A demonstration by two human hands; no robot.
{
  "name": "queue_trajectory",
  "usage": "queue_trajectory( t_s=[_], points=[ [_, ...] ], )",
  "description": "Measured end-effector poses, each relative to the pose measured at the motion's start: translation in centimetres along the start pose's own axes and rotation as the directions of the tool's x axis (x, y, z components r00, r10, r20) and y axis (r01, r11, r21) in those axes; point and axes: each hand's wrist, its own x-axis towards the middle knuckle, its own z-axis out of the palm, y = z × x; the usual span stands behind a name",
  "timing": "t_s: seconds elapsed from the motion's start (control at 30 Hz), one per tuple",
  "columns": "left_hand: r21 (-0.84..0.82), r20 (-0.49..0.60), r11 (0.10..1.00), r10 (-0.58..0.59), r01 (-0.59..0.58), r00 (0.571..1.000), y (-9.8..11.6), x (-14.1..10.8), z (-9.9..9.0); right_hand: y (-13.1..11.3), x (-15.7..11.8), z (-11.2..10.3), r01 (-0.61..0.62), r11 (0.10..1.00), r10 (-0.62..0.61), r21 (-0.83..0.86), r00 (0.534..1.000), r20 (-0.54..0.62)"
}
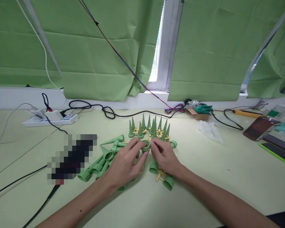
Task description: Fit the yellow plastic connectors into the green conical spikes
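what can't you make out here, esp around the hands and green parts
All in the head view:
- Far side of the green cap: hidden by its near rim and the left hand.
- Whatever the right hand may pinch: too small, covered by its fingers.
- Some green spikes: partly behind the left hand.
- Dark object at left: pixelated.
- Black item, lower right: cut off by the edge.

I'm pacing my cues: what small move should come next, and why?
Probably steady the green piece with the left hand and press at its rim with the right hand: the left holds it, open end toward the camera, and the right is close beside it.
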Motion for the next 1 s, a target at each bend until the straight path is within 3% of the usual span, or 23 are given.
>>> queue_trajectory(
  t_s=[0.23, 0.57, 0.8, 0.9, 1.0],
  points=[
    [0.013, -0.065, 0.999, 0.041, -0.04, 0.997, 0.11, 0.08, -0.06, 0.21, -0.05, 0.1, -0.044, 0.999, 0.044, 0.005, 0.998, 0.042],
    [-0.028, -0.047, 0.998, 0.048, -0.05, 0.998, 0.23, 0.1, -0.07, 0.57, -0.27, 0.16, -0.064, 0.994, 0.057, 0.088, 0.996, 0.075],
    [-0.002, -0.064, 0.991, 0.13, -0.13, 0.989, 0.03, 0.08, -0.01, 0.78, -0.35, 0.22, -0.111, 0.981, 0.097, 0.162, 0.991, 0.09],
    [-0.021, -0.071, 0.997, 0.078, -0.08, 0.994, -0.05, -0.09, 0.11, 0.6, -0.36, 0.23, -0.112, 0.978, 0.098, 0.178, 0.992, 0.082],
    [-0.089, -0.078, 0.995, -0.058, 0.051, 0.995, 0.2, -0.19, 0.09, 0.3, -0.33, 0.19, -0.106, 0.977, 0.099, 0.184, 0.994, 0.049]
  ],
)
